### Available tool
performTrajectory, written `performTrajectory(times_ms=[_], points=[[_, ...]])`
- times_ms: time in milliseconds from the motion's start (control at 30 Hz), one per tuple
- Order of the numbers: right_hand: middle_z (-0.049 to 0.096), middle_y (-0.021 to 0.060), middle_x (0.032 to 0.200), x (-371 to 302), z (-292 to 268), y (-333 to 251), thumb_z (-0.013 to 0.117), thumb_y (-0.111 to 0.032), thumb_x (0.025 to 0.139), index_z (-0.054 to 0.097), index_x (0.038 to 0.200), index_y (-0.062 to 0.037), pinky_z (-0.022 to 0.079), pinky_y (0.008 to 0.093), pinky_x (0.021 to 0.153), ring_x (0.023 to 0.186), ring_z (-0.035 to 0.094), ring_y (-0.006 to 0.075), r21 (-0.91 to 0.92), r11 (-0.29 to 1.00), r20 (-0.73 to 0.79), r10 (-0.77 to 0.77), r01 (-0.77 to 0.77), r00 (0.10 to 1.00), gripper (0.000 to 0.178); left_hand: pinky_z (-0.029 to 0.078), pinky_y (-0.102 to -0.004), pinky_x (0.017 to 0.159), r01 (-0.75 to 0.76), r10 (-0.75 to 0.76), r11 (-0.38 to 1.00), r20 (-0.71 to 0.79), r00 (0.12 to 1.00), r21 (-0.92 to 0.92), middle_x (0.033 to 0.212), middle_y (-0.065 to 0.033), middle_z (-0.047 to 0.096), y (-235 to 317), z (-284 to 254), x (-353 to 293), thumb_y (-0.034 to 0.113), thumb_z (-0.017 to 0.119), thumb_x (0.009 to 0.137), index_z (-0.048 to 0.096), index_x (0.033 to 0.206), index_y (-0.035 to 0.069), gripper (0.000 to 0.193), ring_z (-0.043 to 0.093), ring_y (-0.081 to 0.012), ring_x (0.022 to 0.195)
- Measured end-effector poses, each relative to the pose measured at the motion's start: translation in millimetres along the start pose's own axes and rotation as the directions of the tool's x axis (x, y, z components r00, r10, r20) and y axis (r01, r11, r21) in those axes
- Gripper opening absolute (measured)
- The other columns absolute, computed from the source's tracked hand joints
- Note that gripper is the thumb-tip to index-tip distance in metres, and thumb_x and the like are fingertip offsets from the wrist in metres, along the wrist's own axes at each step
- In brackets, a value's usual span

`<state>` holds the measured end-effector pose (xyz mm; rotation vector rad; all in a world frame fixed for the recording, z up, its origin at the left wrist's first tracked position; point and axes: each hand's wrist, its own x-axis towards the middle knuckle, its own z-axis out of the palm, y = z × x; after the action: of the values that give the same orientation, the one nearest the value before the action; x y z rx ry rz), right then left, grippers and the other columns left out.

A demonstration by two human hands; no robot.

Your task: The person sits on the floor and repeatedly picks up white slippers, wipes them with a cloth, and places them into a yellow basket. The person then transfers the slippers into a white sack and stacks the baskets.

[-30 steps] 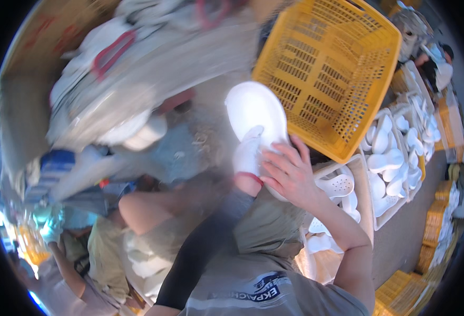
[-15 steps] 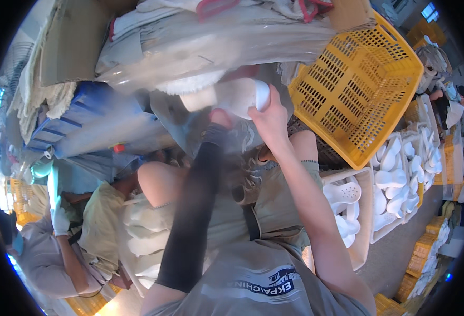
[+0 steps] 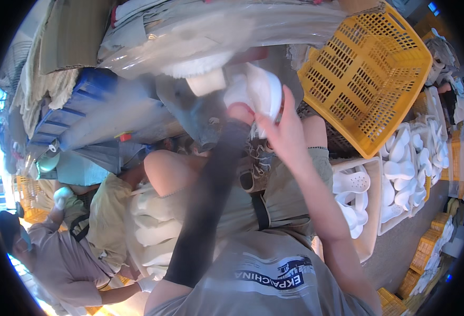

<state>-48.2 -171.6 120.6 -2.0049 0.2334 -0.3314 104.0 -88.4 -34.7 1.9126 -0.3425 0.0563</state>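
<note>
Above my lap, both my hands grip a white moulded shoe piece (image 3: 261, 92): my right hand (image 3: 284, 131) closes round its lower edge, and my left hand (image 3: 238, 112), in a dark sleeve, clasps its left side. A yellow crate (image 3: 369, 79) stands just right.

A grey short-sleeved shirt with a dark printed band across the chest is worn. The left arm (image 3: 211, 205) is covered by a long black sleeve, blurred, possibly reaching the wrist. The right arm (image 3: 316, 205) is left bare; khaki shorts are seen.
</note>
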Motion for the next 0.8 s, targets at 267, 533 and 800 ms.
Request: performTrajectory(times_ms=[267,533,800], points=[[0.069,0.0262,0.098,29,32,36,0.061,-0.005,0.092,0.051,0.146,-0.0016,0.059,0.0396,0.077,0.086,0.075,0.029,-0.107,0.987,-0.1,0.111,-0.122,0.989,0.055,0.054,-0.044,0.094,-0.106,0.107,0.961,0.009,0.994,0.255,0.118,-0.0215,0.07,-75,-25,18,0.02,0.051,0.1,0.063,0.127,0.014,0.03,0.069,-0.0357,0.107],[0.072,0.0139,0.089,85,24,49,0.058,-0.008,0.093,0.066,0.118,0.0071,0.059,0.0321,0.053,0.068,0.072,0.0192,0.24,0.97,0.117,0.009,-0.037,0.993,0.031,0.052,-0.0469,0.093,-0.107,-0.324,0.543,0.325,0.889,0.833,0.113,-0.0233,0.072,-40,-115,-11,0.057,0.047,0.098,0.071,0.119,0.011,0.056,0.069,-0.0405,0.105],[0.072,0.0191,0.093,99,33,47,0.064,-0.024,0.086,0.067,0.106,0.0009,0.055,0.0462,0.077,0.088,0.071,0.0354,-0.029,0.999,0.054,0.019,-0.018,0.998,0.032,0.056,-0.0332,0.079,-0.021,-0.147,0.927,0.414,0.898,0.375,0.094,-0.016,0.074,7,-135,-37,0.039,0.065,0.098,0.068,0.115,-0.007,0.049,0.071,-0.0224,0.088]])
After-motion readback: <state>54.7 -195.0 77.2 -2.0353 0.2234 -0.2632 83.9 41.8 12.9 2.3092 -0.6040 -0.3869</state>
